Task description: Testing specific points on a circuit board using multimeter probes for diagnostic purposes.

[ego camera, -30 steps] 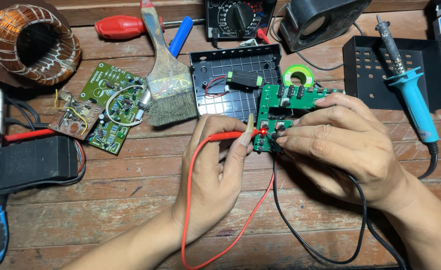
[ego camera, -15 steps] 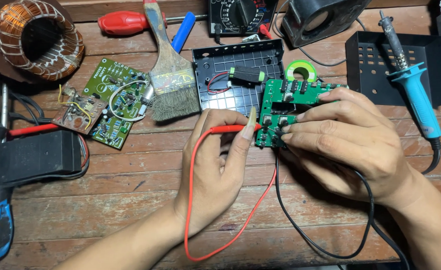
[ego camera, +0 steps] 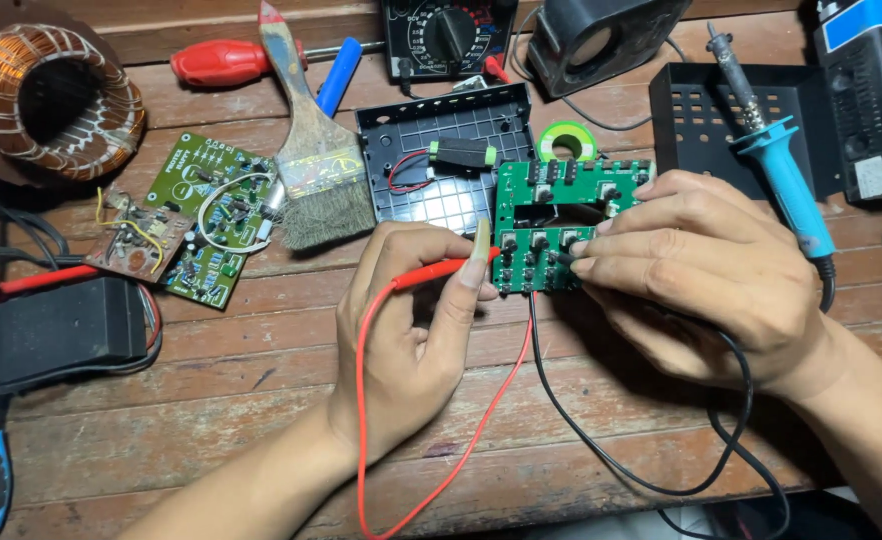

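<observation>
A green circuit board (ego camera: 546, 225) with several black buttons lies on the wooden workbench. My left hand (ego camera: 411, 335) pinches a red test probe (ego camera: 439, 270), its tip touching the board's left edge; the red lead loops down past my wrist. My right hand (ego camera: 706, 275) rests on the board's right side and holds a black test probe (ego camera: 561, 257) against it. Its black lead runs under my palm toward the bench's front edge. A multimeter (ego camera: 448, 35) sits at the back.
Black plastic case half (ego camera: 431, 135), paintbrush (ego camera: 311, 170), red screwdriver (ego camera: 226, 62), second green board (ego camera: 211, 215), copper coil (ego camera: 46, 100), blue soldering iron (ego camera: 776, 165) on a black cover (ego camera: 701, 115), solder roll (ego camera: 566, 140), small speaker (ego camera: 596, 35), black adapter (ego camera: 56, 330).
Both hands and the probes have stayed on the green board, with only small shifts along it. The view has moved slightly.
</observation>
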